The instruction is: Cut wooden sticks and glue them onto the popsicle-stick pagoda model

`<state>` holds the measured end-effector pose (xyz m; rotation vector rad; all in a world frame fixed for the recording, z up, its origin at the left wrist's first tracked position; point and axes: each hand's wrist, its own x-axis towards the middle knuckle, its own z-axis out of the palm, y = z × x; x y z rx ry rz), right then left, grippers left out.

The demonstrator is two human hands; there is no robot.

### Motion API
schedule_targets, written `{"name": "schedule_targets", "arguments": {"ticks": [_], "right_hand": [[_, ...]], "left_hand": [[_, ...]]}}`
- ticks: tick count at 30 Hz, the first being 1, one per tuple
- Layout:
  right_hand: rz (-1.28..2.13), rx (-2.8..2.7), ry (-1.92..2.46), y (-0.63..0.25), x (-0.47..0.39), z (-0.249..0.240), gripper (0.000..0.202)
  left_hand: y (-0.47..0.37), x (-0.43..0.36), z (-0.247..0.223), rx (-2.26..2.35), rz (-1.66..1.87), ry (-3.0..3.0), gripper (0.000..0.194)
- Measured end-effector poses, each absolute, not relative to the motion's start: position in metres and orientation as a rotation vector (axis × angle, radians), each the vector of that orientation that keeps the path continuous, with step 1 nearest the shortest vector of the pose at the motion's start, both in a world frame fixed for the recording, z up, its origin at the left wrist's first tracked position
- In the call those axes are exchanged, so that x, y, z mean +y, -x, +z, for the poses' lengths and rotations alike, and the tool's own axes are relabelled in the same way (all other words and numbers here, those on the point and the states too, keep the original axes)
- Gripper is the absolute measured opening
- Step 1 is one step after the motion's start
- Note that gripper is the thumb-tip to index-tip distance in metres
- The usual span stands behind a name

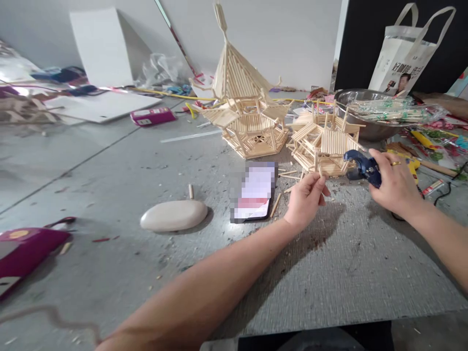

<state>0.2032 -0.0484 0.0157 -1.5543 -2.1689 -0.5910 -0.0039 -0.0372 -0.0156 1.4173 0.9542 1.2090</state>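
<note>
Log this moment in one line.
left hand: pinching short stick | right hand: gripping dark-blue tool | beyond left hand: smaller stick model | nearby: phone

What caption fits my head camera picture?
Left hand pinches a stick, right hand holds a blue tool, near a wooden pagoda.

"How do you see the left arm (pixel 204 282)?"
"From my seat, it slants up bare from the lower edge; the left hand (pixel 304 201) pinches at the fingertips (pixel 321 184)."
"And the right arm (pixel 444 243)?"
"I have it angled in from the right edge, the right hand (pixel 395 184) curled in a grip, apart from the left."
</note>
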Motion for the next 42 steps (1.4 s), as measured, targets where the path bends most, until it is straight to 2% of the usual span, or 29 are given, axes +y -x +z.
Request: {"name": "schedule_targets", "arguments": {"ticks": [4, 10, 22, 42], "right_hand": [[-0.377, -2.167, 1.466, -0.172, -0.053, 0.019, 0.062], [-0.245, -2.247, 1.489, -0.167, -0.058, 0.002, 0.059], [-0.178, -2.264, 1.522, -0.170, -0.062, -0.004, 0.054], [-0.172, -2.286, 1.534, -0.167, -0.065, -0.002, 0.045]], "left_hand": [[0.002, -0.043, -0.014, 0.917, 1.173, -1.442, 0.020], [0.002, -0.047, -0.012, 0.911, 1.117, -1.572, 0.021], [0.001, -0.046, -0.021, 0.910, 0.995, -1.670, 0.020], [0.002, -0.048, -0.021, 0.895, 0.988, -1.719, 0.020]]}}
